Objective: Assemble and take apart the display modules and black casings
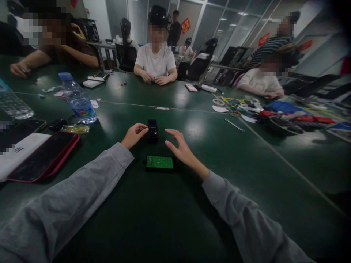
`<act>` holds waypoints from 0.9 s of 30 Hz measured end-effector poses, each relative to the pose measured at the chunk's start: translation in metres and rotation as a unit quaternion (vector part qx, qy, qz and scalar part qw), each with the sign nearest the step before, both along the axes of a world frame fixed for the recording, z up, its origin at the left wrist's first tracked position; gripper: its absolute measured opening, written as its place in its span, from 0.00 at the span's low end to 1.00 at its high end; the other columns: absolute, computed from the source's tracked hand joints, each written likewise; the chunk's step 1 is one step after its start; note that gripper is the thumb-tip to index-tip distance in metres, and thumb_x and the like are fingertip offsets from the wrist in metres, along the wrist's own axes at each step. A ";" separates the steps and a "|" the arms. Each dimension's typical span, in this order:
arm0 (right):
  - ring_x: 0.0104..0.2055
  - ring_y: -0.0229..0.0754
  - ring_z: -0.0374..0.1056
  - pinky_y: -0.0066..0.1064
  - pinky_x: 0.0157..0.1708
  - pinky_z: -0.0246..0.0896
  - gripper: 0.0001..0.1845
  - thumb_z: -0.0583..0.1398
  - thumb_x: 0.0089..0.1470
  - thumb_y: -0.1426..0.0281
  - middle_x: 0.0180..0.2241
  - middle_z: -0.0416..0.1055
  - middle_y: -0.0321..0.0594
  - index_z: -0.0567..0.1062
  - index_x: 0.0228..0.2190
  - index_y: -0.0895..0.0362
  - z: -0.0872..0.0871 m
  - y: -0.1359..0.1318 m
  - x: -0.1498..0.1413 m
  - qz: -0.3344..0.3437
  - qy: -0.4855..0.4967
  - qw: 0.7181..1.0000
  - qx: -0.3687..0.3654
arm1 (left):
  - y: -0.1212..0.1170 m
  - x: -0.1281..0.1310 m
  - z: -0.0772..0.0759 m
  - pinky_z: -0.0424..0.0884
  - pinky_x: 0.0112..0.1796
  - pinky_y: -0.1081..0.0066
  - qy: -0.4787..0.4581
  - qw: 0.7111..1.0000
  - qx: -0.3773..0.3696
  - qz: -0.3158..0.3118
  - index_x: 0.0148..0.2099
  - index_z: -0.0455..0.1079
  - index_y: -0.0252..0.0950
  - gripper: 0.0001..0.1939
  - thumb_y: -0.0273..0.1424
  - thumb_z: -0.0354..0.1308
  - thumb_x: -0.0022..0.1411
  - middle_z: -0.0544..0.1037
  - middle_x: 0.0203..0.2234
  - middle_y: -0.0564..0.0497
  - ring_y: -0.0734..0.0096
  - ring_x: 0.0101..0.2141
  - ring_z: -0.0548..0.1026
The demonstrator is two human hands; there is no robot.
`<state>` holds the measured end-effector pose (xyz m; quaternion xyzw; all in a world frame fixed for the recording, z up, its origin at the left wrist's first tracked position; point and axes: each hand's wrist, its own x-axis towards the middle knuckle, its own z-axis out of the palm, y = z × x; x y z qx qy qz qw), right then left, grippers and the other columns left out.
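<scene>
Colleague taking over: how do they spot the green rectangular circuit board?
On the dark green tabletop, look between the grey fabric sleeves. Nearer the camera than the small black screened device lies the board in black casing. Its bright green face sets it apart from that device.

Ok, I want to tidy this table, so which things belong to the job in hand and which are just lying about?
Apparently part of the job:
black device with a screen, at the left hand's fingertips
green circuit board, near the right hand

Probably just lying about:
blue-capped bottle
red-cased phone
wrench
</scene>
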<state>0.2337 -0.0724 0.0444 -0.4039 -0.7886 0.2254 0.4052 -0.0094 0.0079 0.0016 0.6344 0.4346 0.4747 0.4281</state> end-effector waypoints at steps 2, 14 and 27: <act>0.64 0.47 0.52 0.50 0.62 0.48 0.24 0.55 0.63 0.57 0.60 0.59 0.41 0.64 0.58 0.46 -0.008 0.015 -0.008 -0.008 -0.009 1.000 0.021 | 0.000 0.000 0.000 0.70 0.31 0.72 -0.006 1.000 -0.003 -0.007 0.44 0.69 0.33 0.19 0.41 0.63 0.56 0.75 0.30 0.50 0.73 0.29 0.73; 0.59 0.49 0.59 0.46 0.59 0.57 0.35 0.63 0.55 0.57 0.56 0.62 0.48 0.61 0.59 0.53 -0.035 0.044 -0.012 -0.040 -0.028 0.998 0.031 | -0.010 -0.001 0.013 0.69 0.37 0.67 0.209 0.964 0.096 -0.134 0.53 0.72 0.40 0.18 0.38 0.60 0.61 0.76 0.47 0.47 0.70 0.35 0.74; 0.53 0.48 0.66 0.44 0.53 0.63 0.24 0.57 0.58 0.66 0.53 0.67 0.46 0.62 0.56 0.53 -0.025 0.035 -0.009 -0.154 0.011 0.979 0.134 | -0.007 0.001 0.009 0.72 0.40 0.65 0.165 0.982 0.071 -0.065 0.48 0.72 0.35 0.13 0.31 0.59 0.61 0.77 0.44 0.46 0.70 0.36 0.75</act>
